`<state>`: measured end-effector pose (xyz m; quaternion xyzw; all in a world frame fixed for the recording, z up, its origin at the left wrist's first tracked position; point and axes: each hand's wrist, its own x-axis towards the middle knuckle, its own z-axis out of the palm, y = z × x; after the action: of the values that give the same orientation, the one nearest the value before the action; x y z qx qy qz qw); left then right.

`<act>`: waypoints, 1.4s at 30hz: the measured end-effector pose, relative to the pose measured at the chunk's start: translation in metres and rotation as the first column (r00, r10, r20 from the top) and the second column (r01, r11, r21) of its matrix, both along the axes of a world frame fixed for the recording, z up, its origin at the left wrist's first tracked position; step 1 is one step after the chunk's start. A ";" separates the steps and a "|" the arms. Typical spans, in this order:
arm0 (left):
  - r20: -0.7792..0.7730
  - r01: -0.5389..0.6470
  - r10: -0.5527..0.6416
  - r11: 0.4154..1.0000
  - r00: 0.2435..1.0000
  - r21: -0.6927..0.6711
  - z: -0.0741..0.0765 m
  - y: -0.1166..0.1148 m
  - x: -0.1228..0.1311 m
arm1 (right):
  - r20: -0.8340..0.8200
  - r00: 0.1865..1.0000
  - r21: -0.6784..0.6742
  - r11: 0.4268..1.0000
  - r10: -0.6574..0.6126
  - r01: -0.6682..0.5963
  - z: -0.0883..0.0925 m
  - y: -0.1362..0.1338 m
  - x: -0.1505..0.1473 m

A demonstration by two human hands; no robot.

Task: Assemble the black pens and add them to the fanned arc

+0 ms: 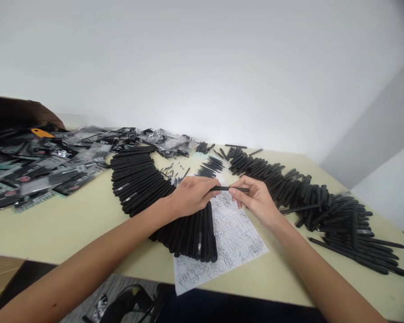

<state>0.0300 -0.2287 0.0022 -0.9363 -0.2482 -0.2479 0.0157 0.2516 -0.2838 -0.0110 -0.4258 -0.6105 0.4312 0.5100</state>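
Observation:
A slim black pen [225, 189] lies level between my two hands, above a sheet of paper [234, 237] covered in scribbles. My left hand [195, 194] pinches its left end, and the fingers of my right hand [253, 197] close round its right part. Beneath my left hand and forearm, black pens [134, 179] lie side by side in a curved fan, its near end resting on the paper. Past my hands are short black pieces [212, 166] in a small bunch, with thin dark bits [168, 171] scattered beside them.
A long heap of black pens [309, 197] runs along the right of the pale yellow table [97, 233]. Clear plastic packets [70, 157] pile up at the left, by a brown box [23, 110] and an orange piece [42, 133]. A white wall [202, 67] stands behind.

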 end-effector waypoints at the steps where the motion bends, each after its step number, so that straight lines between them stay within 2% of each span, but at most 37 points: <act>1: -0.032 -0.031 0.032 0.998 0.999 0.045 0.000 -0.003 -0.002 | 0.023 1.000 -0.004 1.000 -0.009 0.010 -0.001 0.001 0.000; 5: -0.129 -0.149 0.173 0.973 0.976 0.178 0.000 -0.012 -0.008 | 0.082 0.997 0.000 1.000 -0.006 0.006 -0.002 0.001 -0.007; 8: -0.177 -0.144 0.182 0.968 0.967 0.207 0.000 -0.014 -0.010 | 0.090 0.995 0.037 0.999 0.034 -0.038 -0.002 -0.002 -0.009; 11: -0.205 -0.122 0.165 0.971 0.965 0.208 -0.001 -0.014 -0.011 | 0.115 0.993 0.073 0.996 0.038 -0.046 -0.002 -0.003 -0.008; 16: -0.191 -0.168 0.208 0.965 0.959 0.202 0.001 -0.014 -0.011 | 0.196 0.980 0.127 0.990 0.033 -0.059 -0.002 -0.004 -0.006; 21: -0.200 -0.168 0.196 0.974 0.960 0.151 -0.001 -0.013 -0.010 | 0.360 0.931 0.204 0.979 -0.065 -0.011 -0.001 -0.004 -0.004; 27: -0.098 -0.252 0.269 0.955 0.958 0.155 -0.007 -0.005 -0.012 | 0.396 0.912 0.259 0.966 -0.108 0.002 0.001 -0.009 -0.003; 31: -0.095 -0.195 0.209 0.971 0.973 0.138 -0.006 0.000 -0.018 | 0.367 0.922 0.229 0.973 -0.122 0.038 0.001 -0.010 -0.002; 36: -0.100 -0.051 0.053 0.998 0.994 0.025 -0.002 0.004 -0.026 | 0.472 0.865 0.194 0.977 -0.170 0.086 0.001 -0.011 0.002; 40: -0.047 0.021 -0.023 0.999 0.999 -0.033 0.000 0.004 -0.028 | 0.444 0.887 0.100 0.991 -0.128 0.092 -0.001 -0.010 -0.001; 42: -0.054 0.038 -0.041 0.998 0.998 -0.041 0.001 0.004 -0.028 | 0.431 0.893 0.118 0.989 -0.130 0.088 -0.003 -0.010 -0.003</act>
<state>0.0024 -0.2248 0.0029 -0.9476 -0.2340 -0.2173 -0.0013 0.2486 -0.2940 -0.0145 -0.5206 -0.7043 0.2657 0.4029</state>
